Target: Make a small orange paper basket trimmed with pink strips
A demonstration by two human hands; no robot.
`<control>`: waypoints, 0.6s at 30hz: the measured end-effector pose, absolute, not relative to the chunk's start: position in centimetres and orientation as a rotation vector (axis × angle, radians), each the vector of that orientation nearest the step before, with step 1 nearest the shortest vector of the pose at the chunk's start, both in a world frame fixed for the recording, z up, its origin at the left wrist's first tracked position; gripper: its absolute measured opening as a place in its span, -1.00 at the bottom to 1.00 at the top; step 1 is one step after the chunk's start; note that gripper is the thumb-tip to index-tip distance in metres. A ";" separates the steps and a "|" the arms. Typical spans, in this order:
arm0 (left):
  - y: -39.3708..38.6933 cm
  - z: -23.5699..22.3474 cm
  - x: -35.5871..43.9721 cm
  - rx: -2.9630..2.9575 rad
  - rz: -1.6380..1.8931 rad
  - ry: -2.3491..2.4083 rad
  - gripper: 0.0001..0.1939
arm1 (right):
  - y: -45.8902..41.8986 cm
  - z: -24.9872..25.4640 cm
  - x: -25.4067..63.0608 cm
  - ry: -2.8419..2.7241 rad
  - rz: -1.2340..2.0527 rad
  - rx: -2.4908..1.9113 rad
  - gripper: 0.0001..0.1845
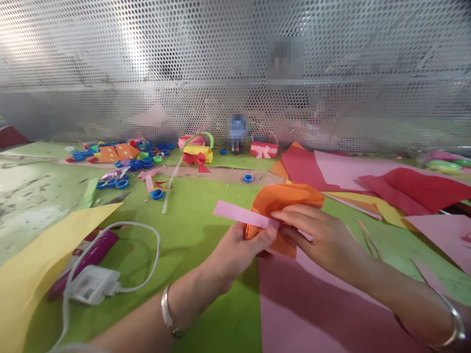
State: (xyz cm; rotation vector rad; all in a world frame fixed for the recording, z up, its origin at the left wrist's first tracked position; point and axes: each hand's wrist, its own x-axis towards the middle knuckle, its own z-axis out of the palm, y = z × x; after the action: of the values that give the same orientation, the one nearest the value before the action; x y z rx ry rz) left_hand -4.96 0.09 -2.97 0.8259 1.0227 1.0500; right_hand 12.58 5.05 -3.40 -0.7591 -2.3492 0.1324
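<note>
Between my hands is a folded orange paper piece (290, 194), puffed out at the top, with a pink paper strip (235, 214) lying across its near side. My left hand (239, 250) grips the lower left of the orange piece, its thumb pressing the strip against it. At the right, the fingers of my right hand (320, 235) are bent around the orange paper and the strip's right end. The fingertips behind the paper are hidden. Below both hands lies a large pink sheet (316, 304) on the green table covering (206, 215).
A white charger with cable (97, 284), a purple tube (95, 252) and yellow paper (44, 264) lie at left. Small paper baskets (198, 154) and blue rings (248, 178) stand farther back. Red and pink sheets (346, 171) are at right, before a perforated metal panel (206, 63).
</note>
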 end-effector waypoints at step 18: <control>1.1 -2.8 -5.4 0.601 1.275 1.096 -0.69 | 5.8 -3.4 12.0 -1.556 1.515 -1.283 -0.57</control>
State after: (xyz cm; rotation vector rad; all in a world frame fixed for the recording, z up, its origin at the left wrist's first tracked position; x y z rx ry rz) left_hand -5.40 1.11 -2.82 0.6012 1.0958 1.2750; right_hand 11.95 5.83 -3.38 -1.2832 -1.5562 1.5153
